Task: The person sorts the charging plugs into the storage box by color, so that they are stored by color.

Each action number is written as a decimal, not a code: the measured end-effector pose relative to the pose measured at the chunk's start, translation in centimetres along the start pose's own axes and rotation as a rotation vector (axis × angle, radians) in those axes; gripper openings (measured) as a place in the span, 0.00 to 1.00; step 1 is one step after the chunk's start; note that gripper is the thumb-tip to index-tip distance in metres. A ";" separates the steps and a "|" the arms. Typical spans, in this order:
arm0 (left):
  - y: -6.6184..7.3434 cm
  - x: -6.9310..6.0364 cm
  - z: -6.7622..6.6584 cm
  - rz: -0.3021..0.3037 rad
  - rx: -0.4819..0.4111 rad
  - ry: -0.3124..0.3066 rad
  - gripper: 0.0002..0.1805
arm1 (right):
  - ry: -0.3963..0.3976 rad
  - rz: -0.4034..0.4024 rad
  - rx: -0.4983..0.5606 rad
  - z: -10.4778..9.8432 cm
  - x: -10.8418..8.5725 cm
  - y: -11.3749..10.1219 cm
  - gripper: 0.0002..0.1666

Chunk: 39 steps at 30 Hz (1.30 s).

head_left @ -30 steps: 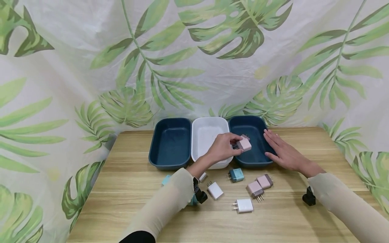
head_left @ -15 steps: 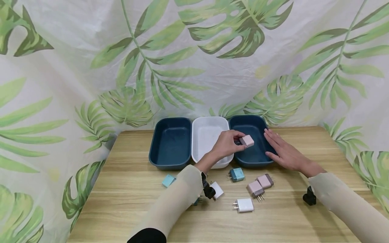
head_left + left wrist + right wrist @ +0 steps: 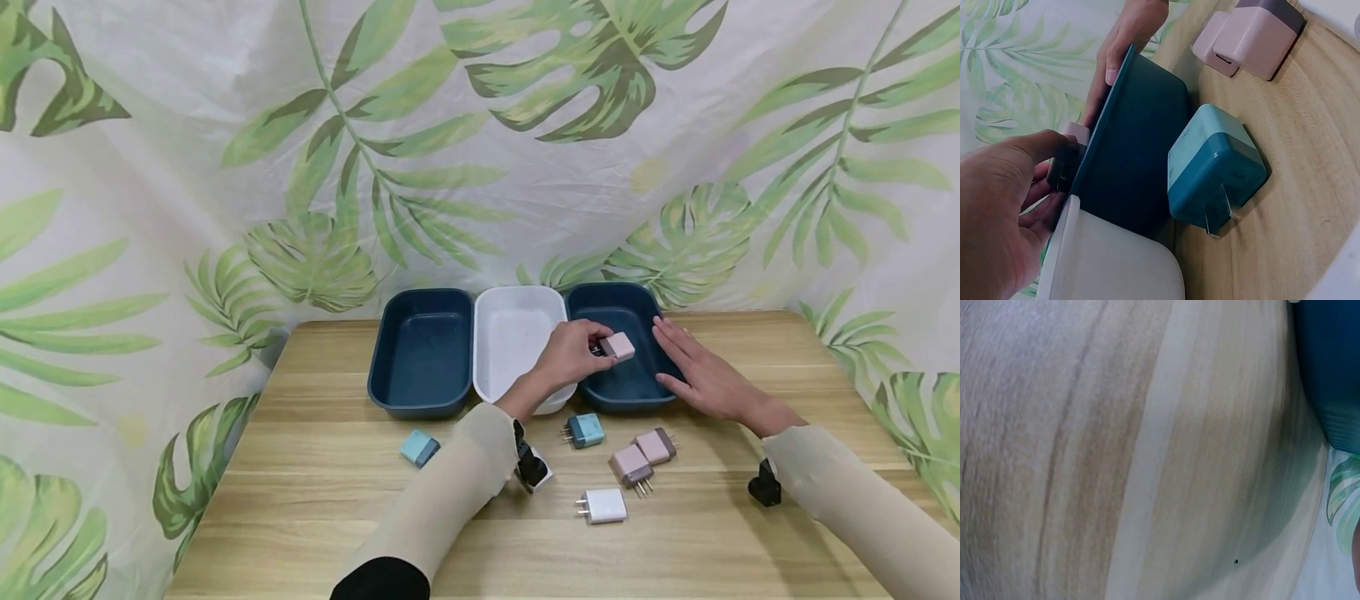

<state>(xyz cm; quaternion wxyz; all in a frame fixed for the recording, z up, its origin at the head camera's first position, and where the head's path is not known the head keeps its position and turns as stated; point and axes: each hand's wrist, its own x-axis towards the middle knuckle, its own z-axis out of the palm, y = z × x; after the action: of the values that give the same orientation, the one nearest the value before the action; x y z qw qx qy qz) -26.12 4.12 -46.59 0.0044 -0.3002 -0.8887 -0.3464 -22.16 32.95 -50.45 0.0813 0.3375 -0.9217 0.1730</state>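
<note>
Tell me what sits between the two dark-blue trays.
The white tray, between the left dark-blue tray and the right dark-blue tray; head view shows it.

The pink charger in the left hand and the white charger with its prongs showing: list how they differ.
Color: the pink charger has a darker section, while the white charger has a plain white body. Position: the pink charger is gripped by the left hand, while the white charger lies on the table. Both are blocky in shape.

A leaf-printed sheet [image 3: 480, 150] hangs behind the wooden table [image 3: 675, 542].
</note>
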 end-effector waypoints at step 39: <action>-0.8 0.2 0.3 0.006 -0.071 -0.034 0.27 | 0.012 -0.017 0.007 0.3 0.0 0.3 0.46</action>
<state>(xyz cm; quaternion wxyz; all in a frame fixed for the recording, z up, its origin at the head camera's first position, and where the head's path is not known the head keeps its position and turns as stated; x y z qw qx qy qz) -26.61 3.94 -47.27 -0.0203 -0.3084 -0.8750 -0.3727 -22.36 33.09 -50.81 0.0871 0.3447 -0.9177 0.1774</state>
